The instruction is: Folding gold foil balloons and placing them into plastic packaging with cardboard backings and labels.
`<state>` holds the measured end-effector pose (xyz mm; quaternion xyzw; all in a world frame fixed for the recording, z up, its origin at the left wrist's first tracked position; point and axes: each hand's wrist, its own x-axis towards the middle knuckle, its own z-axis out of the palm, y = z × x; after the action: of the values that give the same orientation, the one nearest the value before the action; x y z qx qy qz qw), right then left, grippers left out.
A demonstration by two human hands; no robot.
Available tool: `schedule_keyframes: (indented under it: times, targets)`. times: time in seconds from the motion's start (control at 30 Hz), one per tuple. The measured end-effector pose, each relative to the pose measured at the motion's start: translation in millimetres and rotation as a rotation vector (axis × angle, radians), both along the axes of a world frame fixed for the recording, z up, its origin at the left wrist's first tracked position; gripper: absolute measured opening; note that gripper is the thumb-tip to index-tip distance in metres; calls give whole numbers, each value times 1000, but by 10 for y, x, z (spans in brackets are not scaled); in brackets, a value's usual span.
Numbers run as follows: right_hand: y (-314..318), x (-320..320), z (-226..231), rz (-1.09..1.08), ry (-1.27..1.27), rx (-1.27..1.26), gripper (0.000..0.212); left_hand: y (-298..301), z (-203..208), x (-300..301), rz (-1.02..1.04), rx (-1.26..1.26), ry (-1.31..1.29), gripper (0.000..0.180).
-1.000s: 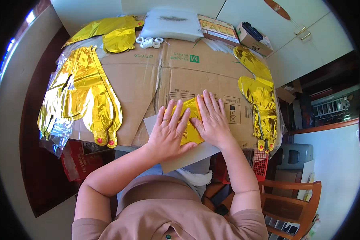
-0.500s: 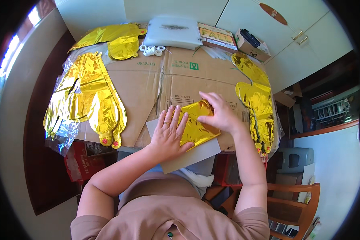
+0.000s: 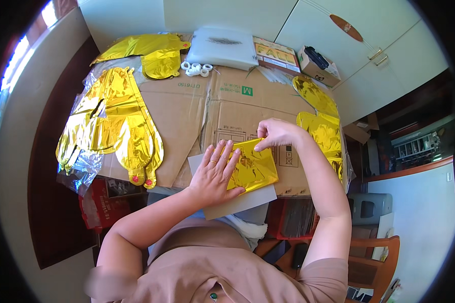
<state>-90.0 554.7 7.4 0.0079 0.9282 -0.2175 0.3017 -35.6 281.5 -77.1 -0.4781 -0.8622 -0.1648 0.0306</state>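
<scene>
A folded gold foil balloon (image 3: 255, 166) lies on a grey card (image 3: 247, 201) at the near edge of the cardboard-covered table (image 3: 187, 108). My left hand (image 3: 216, 171) rests flat on the balloon's left part, fingers spread, a ring on one finger. My right hand (image 3: 277, 134) pinches the balloon's far upper edge between thumb and fingers.
Flat gold foil balloons lie at the left (image 3: 114, 123), far left (image 3: 146, 50) and right (image 3: 321, 121). A white plastic packet (image 3: 222, 48), small white rings (image 3: 196, 68), a printed box (image 3: 275, 53) and an open carton (image 3: 318, 65) sit at the back. A wooden chair (image 3: 376, 262) stands lower right.
My right hand has lifted off the balloon's top face and moved to its far edge, gripping it. My left hand stays pressed on the balloon.
</scene>
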Motion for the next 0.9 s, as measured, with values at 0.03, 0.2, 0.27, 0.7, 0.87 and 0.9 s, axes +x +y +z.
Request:
schedule_keyframes:
  times: [0.03, 0.2, 0.27, 0.7, 0.87, 0.9]
  targets:
    - [-5, 12, -3, -5, 16, -18, 50, -3, -1, -4, -6, -4, -8, 99]
    - [11, 75, -91, 6, 111, -129, 48, 2, -5, -7, -11, -23, -2, 97]
    - [27, 64, -107, -26, 32, -177, 43, 3, -8, -9, -12, -28, 0, 97]
    - [35, 595, -222, -569, 74, -789, 33, -6, 40, -19, -15, 11, -37, 98]
    - [-2, 707, -343, -596, 98, -710, 33, 2, 32, -58, -24, 41, -65, 98]
    - [10, 710, -387, -595, 114, -698, 32, 12, 41, -93, -33, 59, -80, 98]
